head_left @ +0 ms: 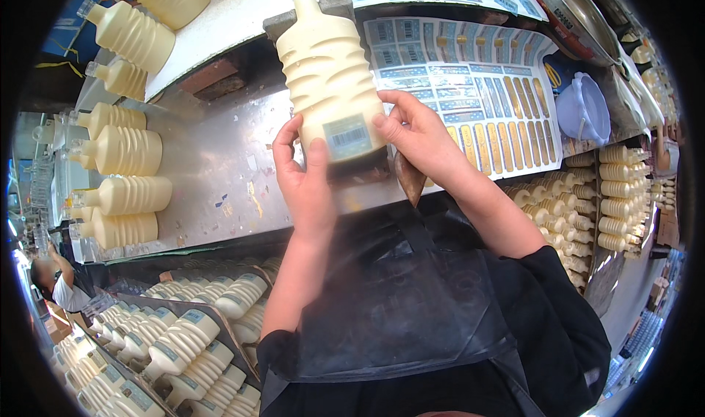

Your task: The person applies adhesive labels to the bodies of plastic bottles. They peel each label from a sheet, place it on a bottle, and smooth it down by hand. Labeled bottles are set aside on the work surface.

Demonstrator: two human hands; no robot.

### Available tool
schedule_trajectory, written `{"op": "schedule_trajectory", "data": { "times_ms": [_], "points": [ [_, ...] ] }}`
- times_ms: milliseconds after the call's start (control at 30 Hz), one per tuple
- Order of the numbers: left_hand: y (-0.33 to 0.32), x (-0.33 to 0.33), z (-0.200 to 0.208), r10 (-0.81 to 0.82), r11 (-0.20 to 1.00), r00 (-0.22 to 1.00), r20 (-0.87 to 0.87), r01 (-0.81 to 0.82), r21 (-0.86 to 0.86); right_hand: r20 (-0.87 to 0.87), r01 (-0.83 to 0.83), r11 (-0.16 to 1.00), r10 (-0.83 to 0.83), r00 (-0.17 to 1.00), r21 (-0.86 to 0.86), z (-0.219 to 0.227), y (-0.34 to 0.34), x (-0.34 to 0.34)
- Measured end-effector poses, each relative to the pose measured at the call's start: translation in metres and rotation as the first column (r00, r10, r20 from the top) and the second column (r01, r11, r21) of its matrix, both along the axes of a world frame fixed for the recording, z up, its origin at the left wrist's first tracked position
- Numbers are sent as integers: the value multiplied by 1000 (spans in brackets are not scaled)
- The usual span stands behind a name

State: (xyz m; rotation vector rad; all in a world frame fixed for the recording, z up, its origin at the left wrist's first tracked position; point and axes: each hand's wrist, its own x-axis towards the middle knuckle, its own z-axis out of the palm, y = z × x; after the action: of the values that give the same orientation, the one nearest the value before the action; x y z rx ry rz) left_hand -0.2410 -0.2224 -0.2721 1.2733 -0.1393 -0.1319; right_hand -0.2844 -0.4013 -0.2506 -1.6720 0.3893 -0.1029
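Note:
A cream-coloured bottle (327,72) with wavy ridges and a clear neck lies with its neck pointing away from me. A dark block (339,7) sits under its far part. Near its base is a pale blue label (348,136) with a barcode. My left hand (305,175) holds the bottle's left side, thumb by the label's left edge, fingers along the side. My right hand (415,132) grips the right side, its thumb pressed beside the label and its fingers bent. A brown pointed object (409,180) is just below my right hand; its kind is unclear.
Sheets of blue and gold labels (470,98) lie right of the bottle. Cream bottles (128,149) line the metal table's (220,167) left end. Racks of labelled bottles (183,340) stand lower left, more bottles (565,211) at right. A pale blue bucket (584,109) is far right. Another person (66,285) is far left.

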Motion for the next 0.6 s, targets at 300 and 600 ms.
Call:
{"op": "schedule_trajectory", "data": {
  "times_ms": [300,600],
  "points": [
    [-1,-2,3,0,999,1000,3,0,41,-37,-8,991,3,999,-131,9,6,-2],
    [-1,-2,3,0,1000,1000,-6,1,29,-32,-4,987,-1,999,-161,7,6,-2]
  ]
}}
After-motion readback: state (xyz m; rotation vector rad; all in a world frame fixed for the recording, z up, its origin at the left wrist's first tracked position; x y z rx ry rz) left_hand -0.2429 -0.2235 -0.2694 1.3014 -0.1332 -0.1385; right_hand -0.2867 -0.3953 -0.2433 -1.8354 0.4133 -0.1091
